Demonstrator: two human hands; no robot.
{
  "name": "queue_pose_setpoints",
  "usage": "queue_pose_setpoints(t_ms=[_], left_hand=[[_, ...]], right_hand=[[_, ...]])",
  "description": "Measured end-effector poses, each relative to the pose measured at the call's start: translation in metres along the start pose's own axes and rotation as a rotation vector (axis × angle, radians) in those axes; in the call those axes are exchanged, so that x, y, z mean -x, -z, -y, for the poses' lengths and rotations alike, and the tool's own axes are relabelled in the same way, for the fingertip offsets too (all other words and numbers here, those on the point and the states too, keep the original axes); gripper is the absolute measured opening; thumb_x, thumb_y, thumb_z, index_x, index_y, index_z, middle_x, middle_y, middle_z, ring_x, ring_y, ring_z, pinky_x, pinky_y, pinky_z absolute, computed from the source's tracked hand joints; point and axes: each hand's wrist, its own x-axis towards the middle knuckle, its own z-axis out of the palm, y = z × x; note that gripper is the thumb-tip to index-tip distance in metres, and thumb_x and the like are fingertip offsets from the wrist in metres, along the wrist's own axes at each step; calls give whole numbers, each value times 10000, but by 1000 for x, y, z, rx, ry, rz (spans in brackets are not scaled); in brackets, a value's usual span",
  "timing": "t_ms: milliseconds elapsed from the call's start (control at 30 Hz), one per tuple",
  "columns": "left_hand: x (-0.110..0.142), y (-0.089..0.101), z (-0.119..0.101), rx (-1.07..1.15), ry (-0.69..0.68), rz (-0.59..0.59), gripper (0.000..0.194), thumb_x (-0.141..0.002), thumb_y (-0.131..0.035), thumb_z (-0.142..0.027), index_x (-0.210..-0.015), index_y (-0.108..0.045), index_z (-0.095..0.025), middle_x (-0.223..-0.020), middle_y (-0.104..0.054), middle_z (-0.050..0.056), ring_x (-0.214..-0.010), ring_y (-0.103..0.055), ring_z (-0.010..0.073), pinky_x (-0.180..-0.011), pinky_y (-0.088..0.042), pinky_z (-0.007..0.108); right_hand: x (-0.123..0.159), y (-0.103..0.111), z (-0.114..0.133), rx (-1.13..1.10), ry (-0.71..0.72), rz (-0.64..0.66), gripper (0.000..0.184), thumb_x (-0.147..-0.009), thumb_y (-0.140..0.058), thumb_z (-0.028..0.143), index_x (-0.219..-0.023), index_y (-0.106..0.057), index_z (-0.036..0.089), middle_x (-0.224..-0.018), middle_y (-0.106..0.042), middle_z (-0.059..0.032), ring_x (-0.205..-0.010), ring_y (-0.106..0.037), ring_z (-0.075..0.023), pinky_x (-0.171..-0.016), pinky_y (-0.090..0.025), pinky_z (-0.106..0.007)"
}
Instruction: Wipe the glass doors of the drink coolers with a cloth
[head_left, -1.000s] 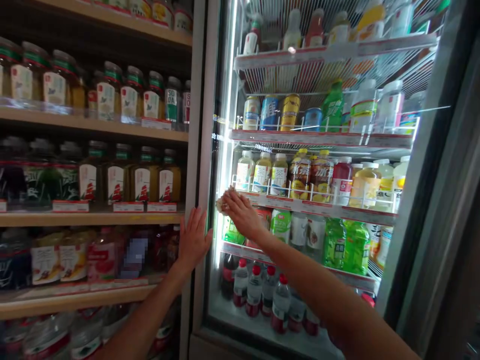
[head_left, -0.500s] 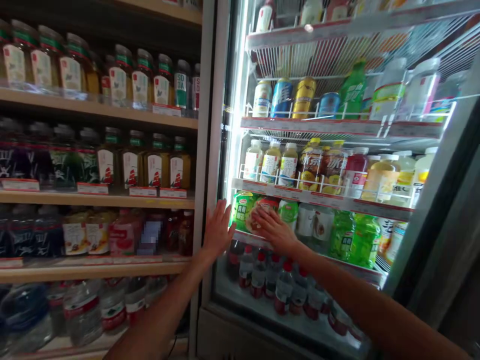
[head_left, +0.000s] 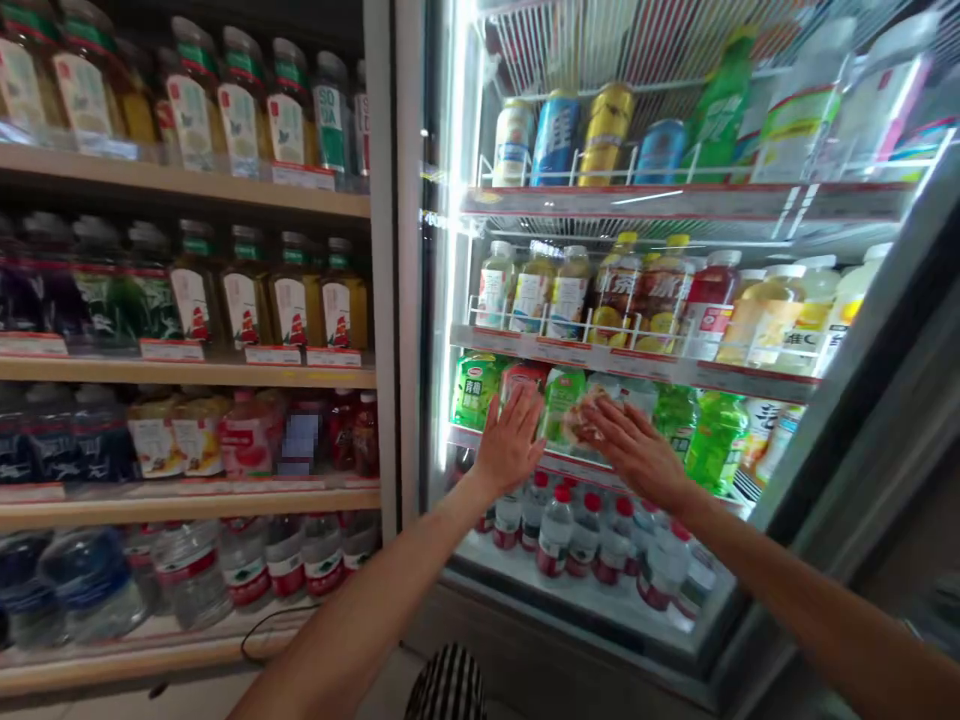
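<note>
Crumpled wad [head_left: 577, 425], probably cloth, was held under my right hand [head_left: 637, 445], fingers flattened over it, against what looked like the fridge's glass door [head_left: 574, 624]. Left hand [head_left: 514, 435] was spread just left of it, holding nothing I could see. Watching remotely, I figured easing pressure could drop it, and leaning too hard could make my palms skid.

A crumpled, beige-and-brown cloth [head_left: 578, 425], partly covered, is held against the lower part of a clear, upright, grey-framed glass fridge door [head_left: 536, 567].
</note>
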Motion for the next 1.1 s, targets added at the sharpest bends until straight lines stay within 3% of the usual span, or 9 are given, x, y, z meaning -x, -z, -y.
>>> queue_pose_setpoints(t_ms=[100, 167, 367, 567, 633, 733, 800, 967, 1100], left_hand=[[-7, -6, -18, 52, -26, -33, 596, -847, -413, -297, -1380, -205, -129, -1446, -263, 134, -1370, -115, 219, -1107, -137, 483], [-11, -10, -29, 80, -40, -57, 590, -849, -412, -291, -1380, -207, -136, -1440, -278, 134, -1369, -121, 224, -1101, -149, 489], [-14, -17, -57, 101, -100, -54, 543, -849, -426, -296, -1345, -290, -124, -1421, -321, 131, -1365, -143, 231, -1104, -152, 463], [-13, -24, -82, 116, -145, -46, 524, -846, -421, -288, -1327, -319, -105, -1419, -321, 139, -1367, -135, 231, -1104, -140, 469], [-9, -26, -90, 128, -155, -29, 525, -843, -425, -281, -1326, -322, -102, -1421, -318, 137, -1366, -136, 233, -1104, -140, 468], [-4, -30, -100, 148, -173, 13, 534, -839, -432, -282, -1333, -318, -116, -1424, -317, 124, -1363, -154, 229, -1106, -139, 462], [-2, -32, -107, 161, -182, 33, 535, -838, -432, -283, -1334, -319, -118, -1428, -311, 119, -1362, -161, 228, -1106, -139, 462], [-3, -37, -127, 196, -207, 25, 532, -845, -425, -294, -1335, -320, -115, -1427, -312, 122, -1364, -152, 232, -1102, -140, 472], [4, -40, -136, 211, -228, 22, 520, -846, -422, -289, -1327, -332, -114, -1420, -326, 121, -1361, -163, 233, -1099, -148, 477]], right_hand=[[3, 14, -18, 109, -244, -134, 417, -854, -459, 178, -1267, -455, 236, -1403, -385, -55, -1356, -215, -202, -1096, -235, -443], [12, 18, -21, 146, -315, -190, 416, -853, -457, 185, -1268, -455, 217, -1406, -378, -70, -1360, -200, -209, -1091, -242, -453], [66, 15, -3, 114, -41, 18, 312, -845, -454, 149, -1132, -565, 203, -1346, -465, -55, -1350, -232, -211, -1078, -285, -430], [78, 37, -44, 306, -410, -262, 407, -836, -496, 184, -1243, -482, 181, -1378, -412, -115, -1350, -227, -247, -1057, -302, -459], [98, 34, -37, 298, -384, -233, 393, -832, -495, 165, -1225, -500, 179, -1376, -415, -114, -1348, -231, -252, -1052, -311, -461], [133, 30, -18, 233, -205, -36, 343, -833, -474, 129, -1158, -553, 201, -1342, -466, -77, -1341, -254, -230, -1056, -323, -434], [144, 34, -19, 219, -159, 38, 357, -835, -462, 112, -1164, -548, 222, -1337, -475, -59, -1341, -257, -215, -1057, -327, -424], [143, 48, -48, 335, -475, -199, 470, -839, -479, 161, -1301, -421, 226, -1424, -344, -87, -1347, -234, -258, -1044, -336, -473], [175, 30, -18, 301, -460, -128, 507, -824, -474, 124, -1316, -402, 221, -1418, -353, -93, -1345, -235, -267, -1034, -354, -479]])
